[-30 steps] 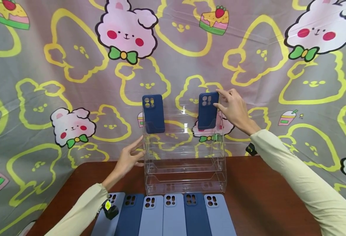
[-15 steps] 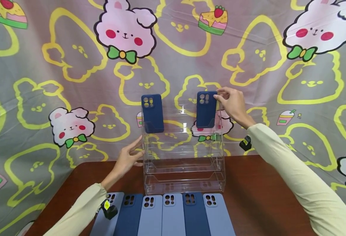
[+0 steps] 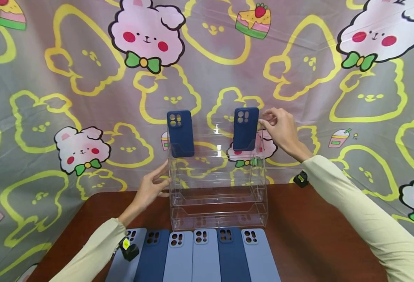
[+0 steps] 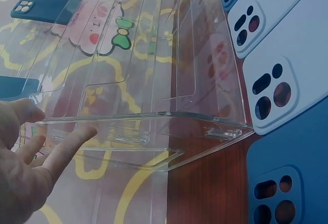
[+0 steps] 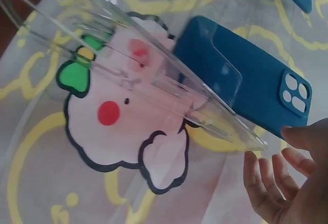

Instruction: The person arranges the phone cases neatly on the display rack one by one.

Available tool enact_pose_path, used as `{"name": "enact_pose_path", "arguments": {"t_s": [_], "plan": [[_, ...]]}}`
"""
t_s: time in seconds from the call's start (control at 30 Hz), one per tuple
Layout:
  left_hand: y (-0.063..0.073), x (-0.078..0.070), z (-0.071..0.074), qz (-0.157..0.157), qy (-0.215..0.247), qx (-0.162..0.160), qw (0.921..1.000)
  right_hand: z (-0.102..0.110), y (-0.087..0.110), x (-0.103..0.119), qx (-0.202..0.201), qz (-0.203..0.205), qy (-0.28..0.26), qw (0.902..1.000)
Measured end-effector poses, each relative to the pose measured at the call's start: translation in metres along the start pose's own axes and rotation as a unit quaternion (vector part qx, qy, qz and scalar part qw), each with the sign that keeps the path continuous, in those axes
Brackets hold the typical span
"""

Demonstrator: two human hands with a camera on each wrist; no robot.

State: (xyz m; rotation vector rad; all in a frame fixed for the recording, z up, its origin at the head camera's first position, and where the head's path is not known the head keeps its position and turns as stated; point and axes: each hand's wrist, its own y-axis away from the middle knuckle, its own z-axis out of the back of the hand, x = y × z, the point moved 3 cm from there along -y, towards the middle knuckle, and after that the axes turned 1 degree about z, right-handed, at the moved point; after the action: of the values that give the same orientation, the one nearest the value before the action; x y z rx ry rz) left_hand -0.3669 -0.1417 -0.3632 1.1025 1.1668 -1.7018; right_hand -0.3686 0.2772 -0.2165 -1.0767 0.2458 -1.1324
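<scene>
Two dark blue phone cases stand upright in the top tier of a clear acrylic display rack (image 3: pixel 217 196): the left case (image 3: pixel 180 135) and the right case (image 3: pixel 245 131). My right hand (image 3: pixel 281 127) is at the right case's upper right edge. In the right wrist view the thumb (image 5: pixel 302 136) meets or nearly meets the edge of that case (image 5: pixel 220 65), with the other fingers loosely bent below it, not round it. My left hand (image 3: pixel 149 190) rests its extended fingers against the rack's left side; the left wrist view shows the fingers (image 4: pixel 77 142) along the clear side wall.
In front of the rack, a row of several light and dark blue phone cases (image 3: pixel 207 256) lies on the brown table (image 3: pixel 309 231). A patterned cloth (image 3: pixel 207 58) hangs close behind the rack.
My right hand has slipped from the right case's top corner to just beside its right edge, its grip loosened. That case now stands straighter. The left hand keeps its place at the rack.
</scene>
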Motion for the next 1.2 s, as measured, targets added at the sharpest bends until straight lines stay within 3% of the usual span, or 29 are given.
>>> {"name": "enact_pose_path", "arguments": {"t_s": [0.17, 0.37, 0.57, 0.73, 0.83, 0.97, 1.07, 1.2], "plan": [[0.000, -0.001, 0.001, 0.000, 0.001, 0.002, 1.0000, 0.002, 0.023, -0.003, 0.011, 0.017, 0.000, 0.9998], [0.001, -0.002, 0.002, 0.004, -0.005, -0.003, 1.0000, -0.001, 0.041, -0.005, 0.020, 0.006, -0.018, 0.9996], [0.001, -0.003, 0.001, 0.006, -0.006, -0.005, 1.0000, -0.004, 0.032, -0.007, 0.038, -0.027, -0.091, 0.9947], [0.002, -0.002, -0.002, 0.004, -0.005, -0.004, 1.0000, -0.010, 0.016, -0.012, 0.015, -0.064, -0.205, 0.9766], [0.004, 0.001, -0.004, 0.009, -0.003, 0.005, 0.9999, -0.013, 0.009, -0.014, 0.015, -0.082, -0.239, 0.9675], [0.005, 0.002, -0.004, 0.014, 0.000, 0.008, 0.9999, -0.014, 0.000, -0.011, 0.036, -0.097, -0.186, 0.9770], [0.003, 0.001, -0.002, 0.010, -0.007, 0.004, 0.9999, -0.014, -0.007, -0.005, 0.037, -0.078, -0.105, 0.9908], [0.001, -0.002, -0.001, 0.004, -0.016, -0.001, 0.9999, -0.016, -0.009, -0.002, 0.014, -0.053, -0.052, 0.9971]]}}
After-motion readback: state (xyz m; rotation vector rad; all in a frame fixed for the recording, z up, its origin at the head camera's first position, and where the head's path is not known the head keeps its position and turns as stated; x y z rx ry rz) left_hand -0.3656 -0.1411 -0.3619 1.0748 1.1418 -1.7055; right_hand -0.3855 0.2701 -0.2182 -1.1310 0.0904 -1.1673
